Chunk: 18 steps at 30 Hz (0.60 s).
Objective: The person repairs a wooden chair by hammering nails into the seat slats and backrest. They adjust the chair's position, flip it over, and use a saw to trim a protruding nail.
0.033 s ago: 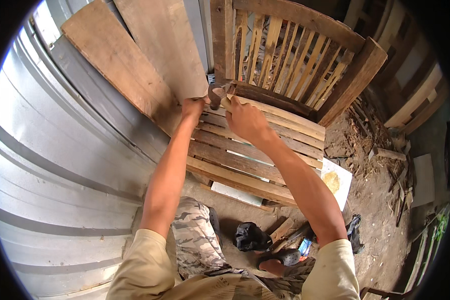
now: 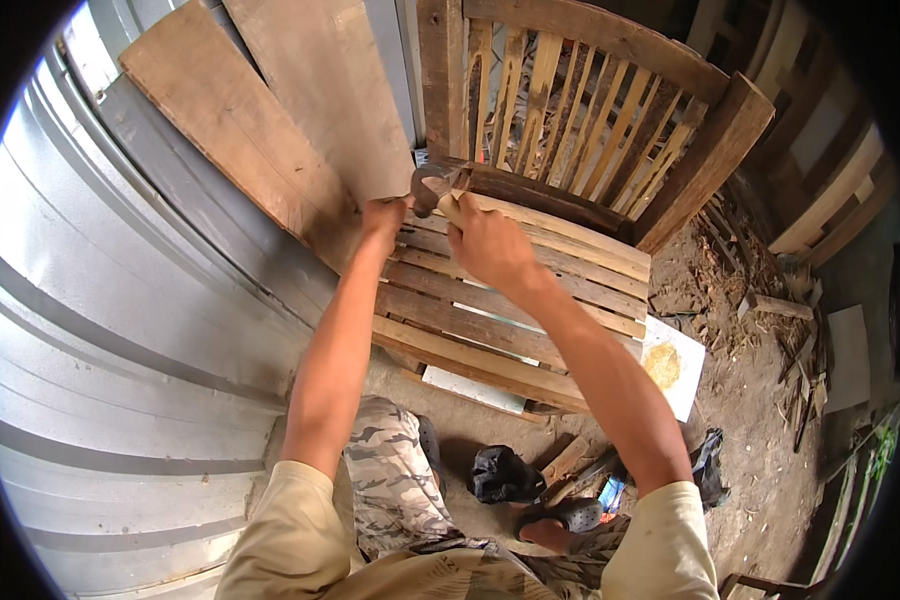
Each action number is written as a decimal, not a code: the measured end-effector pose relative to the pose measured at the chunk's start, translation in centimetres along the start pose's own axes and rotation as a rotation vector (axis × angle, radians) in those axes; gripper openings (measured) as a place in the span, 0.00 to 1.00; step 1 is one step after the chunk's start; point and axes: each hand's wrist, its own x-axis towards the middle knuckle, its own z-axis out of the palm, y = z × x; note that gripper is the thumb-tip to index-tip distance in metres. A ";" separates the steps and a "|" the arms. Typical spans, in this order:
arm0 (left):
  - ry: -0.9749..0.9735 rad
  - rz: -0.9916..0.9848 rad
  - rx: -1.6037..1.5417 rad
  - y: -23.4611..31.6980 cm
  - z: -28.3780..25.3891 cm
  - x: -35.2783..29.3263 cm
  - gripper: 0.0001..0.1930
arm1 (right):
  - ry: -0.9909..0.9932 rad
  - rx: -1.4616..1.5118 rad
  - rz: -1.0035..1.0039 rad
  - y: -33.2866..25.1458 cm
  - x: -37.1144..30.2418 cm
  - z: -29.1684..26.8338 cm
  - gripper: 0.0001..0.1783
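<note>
My right hand (image 2: 494, 240) is wrapped round the pale handle of a hammer (image 2: 432, 187). Its dark head hangs over the far left corner of a slatted wooden seat (image 2: 490, 305), close to my left fingers. My left hand (image 2: 384, 222) is closed at that corner, its fingertips pinched together; whatever they hold is too small or hidden to make out. Behind the seat rises a slatted wooden backrest (image 2: 575, 110) between thick posts.
Two wide boards (image 2: 225, 125) lean at the left beside a corrugated metal wall (image 2: 140, 340). A stained white sheet (image 2: 678, 365) sticks out at the seat's right. Near my feet lie a black bag (image 2: 505, 474) and wood offcuts (image 2: 567, 458). Scrap wood (image 2: 780, 308) litters the ground at right.
The hammer head and my right hand have shifted very slightly to the left. My left hand stays at the same corner of the seat.
</note>
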 end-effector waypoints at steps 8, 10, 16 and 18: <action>0.006 -0.086 -0.046 0.9 -0.4 -0.5 0.17 | -0.034 0.012 -0.009 -1.7 -1.7 -1.0 0.24; 0.014 -0.078 0.045 0.9 -0.7 -0.4 0.18 | -0.021 0.030 0.010 -1.8 -1.9 -0.6 0.23; 0.152 0.301 0.290 1.8 1.6 -2.3 0.25 | 0.029 0.054 0.099 0.7 -6.3 -2.0 0.15; 0.107 0.565 0.628 2.0 1.8 -3.6 0.30 | 0.016 0.139 0.191 0.7 -10.4 -4.0 0.14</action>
